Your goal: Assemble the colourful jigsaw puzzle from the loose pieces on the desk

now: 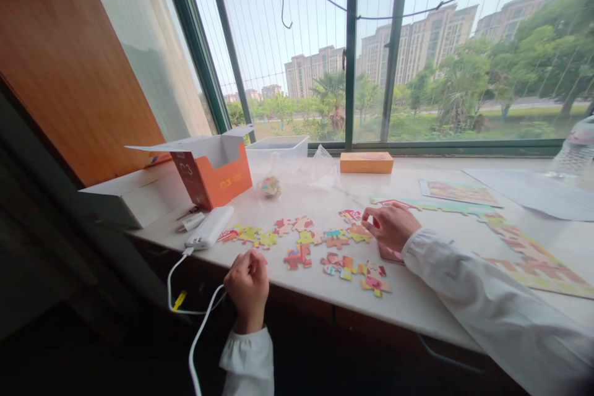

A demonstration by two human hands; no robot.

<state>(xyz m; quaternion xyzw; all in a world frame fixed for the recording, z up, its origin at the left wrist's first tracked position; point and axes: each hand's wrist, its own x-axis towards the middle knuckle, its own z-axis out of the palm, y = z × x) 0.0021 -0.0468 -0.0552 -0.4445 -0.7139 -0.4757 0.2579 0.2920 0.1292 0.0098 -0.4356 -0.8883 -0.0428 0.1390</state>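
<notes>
My left hand (248, 275) is curled into a loose fist at the counter's front edge, nothing showing in it. Over the scattered jigsaw pieces, my right hand (390, 223) has its fingers bent and drawn together; what is between the fingertips, if anything, cannot be made out. Close to those fingertips lie a red and white jigsaw piece (349, 216) and an orange-yellow piece (359, 234). Several more jigsaw pieces (297, 256) spread between my hands. A partly joined puzzle border (533, 244) lies at the right, partly behind my right sleeve. Under my right wrist a reddish flat thing (388, 253) shows.
An orange open box (213, 176), a white power bank (210, 229) with a cable (199, 328), and a clear plastic bin (278, 147) stand left. Behind are plastic bags (320, 168) and an orange carton (366, 163). A picture card (457, 192), paper (538, 189) and bottle (575, 145) are right.
</notes>
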